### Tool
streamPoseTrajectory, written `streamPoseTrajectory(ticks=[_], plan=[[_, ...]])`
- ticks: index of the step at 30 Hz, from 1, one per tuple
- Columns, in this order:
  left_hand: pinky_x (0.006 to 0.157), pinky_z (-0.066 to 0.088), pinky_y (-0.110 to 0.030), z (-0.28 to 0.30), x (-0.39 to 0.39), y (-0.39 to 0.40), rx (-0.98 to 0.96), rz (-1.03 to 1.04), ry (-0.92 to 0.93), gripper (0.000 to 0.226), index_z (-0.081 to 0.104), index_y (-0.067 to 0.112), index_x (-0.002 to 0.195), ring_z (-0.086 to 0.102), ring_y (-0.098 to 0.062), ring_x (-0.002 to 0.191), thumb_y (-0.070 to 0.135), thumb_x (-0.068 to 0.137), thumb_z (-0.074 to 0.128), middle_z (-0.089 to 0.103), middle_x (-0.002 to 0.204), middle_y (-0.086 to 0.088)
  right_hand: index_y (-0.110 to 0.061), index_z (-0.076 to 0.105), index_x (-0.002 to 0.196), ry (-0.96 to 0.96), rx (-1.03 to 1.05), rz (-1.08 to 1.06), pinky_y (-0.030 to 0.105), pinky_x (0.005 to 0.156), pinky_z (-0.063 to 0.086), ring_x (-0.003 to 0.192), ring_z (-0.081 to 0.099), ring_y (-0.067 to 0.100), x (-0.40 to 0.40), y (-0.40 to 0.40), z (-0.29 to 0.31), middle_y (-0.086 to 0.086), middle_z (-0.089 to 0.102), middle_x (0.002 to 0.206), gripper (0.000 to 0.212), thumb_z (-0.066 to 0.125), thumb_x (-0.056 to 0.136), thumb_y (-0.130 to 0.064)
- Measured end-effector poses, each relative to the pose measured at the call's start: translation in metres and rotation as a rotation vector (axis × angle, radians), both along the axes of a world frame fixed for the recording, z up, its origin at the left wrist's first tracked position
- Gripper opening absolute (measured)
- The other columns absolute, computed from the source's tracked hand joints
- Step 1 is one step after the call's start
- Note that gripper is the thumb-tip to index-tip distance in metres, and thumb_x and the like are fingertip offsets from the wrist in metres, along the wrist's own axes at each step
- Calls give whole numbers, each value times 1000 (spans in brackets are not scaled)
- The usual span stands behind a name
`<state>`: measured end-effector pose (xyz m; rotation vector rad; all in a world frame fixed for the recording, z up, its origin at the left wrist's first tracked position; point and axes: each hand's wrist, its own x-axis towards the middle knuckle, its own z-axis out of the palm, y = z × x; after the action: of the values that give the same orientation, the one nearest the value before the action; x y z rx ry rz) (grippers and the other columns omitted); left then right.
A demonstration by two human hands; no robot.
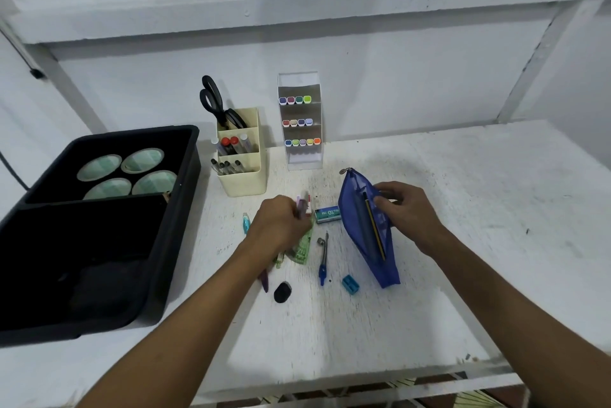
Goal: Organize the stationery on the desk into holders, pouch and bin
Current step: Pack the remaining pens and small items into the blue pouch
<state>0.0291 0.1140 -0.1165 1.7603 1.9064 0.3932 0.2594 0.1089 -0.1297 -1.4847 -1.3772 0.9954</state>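
Forearms: both of yours reach in from the near edge of the tabletop (429,325).
Left hand (281,225): your grip is curled around a purple pen (301,207) and blurred items near the tabletop's middle; what else it holds cannot be told.
Right hand (408,209): your fingers pinch the open rim of the blue pouch (363,232), holding its mouth apart.
Pouch: it lies right of centre, zipper end toward the back edge, with a yellow-and-black pencil (375,232) inside.
Loose items: a black eraser (282,292), a blue sharpener (351,284) and a compass (323,257) lie nearer the front edge, between your arms.
Staple box (327,214): green, just left of the pouch.
Green packet (302,250): partly under your left hand.
Pen holder (243,163): cream, toward the back edge, with scissors (218,103) and markers standing in its compartments.
Marker rack (300,121): clear, right of the holder, three rows of coloured caps.
Bin (99,242): black, at the left edge, with four tape rolls (127,173) in its far section.
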Motion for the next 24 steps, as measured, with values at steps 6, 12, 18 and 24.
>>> streamPoseTrajectory(ticks=[6, 12, 18, 24], plan=[[55, 60, -35, 24, 34, 6, 104, -84, -469, 9, 68, 11, 88, 69, -20, 56, 17, 84, 64, 72, 73, -8, -21, 64, 104, 5, -6, -2, 21, 54, 53, 80, 67, 14, 1, -2, 0, -6, 66, 92, 17, 61, 89, -14], [47, 54, -26, 28, 67, 13, -103, -78, -458, 18, 70, 2, 85, 69, -22, 58, 19, 86, 63, 71, 70, -14, -21, 63, 105, -35, 20, -20, 19, 53, 55, 79, 66, 9, 6, -5, 0, -4, 64, 93, 18, 61, 89, -13], [49, 41, -24, 15, 79, 14, -36, -181, -215, 14, 66, 6, 74, 52, -14, 51, 18, 80, 65, 58, 61, -5, -19, 65, 105, -21, 12, -17, 24, 55, 54, 80, 67, 14, 8, -5, -1, -3, 65, 94, 18, 60, 89, -12], [65, 49, -25, 9, 59, 16, 106, -172, -196, 20, 72, 8, 98, 59, -15, 77, 15, 81, 64, 70, 96, -7, -14, 63, 114, -48, -10, -8, 30, 65, 59, 87, 66, 20, 5, -2, -4, 1, 65, 102, 24, 59, 91, -13]])
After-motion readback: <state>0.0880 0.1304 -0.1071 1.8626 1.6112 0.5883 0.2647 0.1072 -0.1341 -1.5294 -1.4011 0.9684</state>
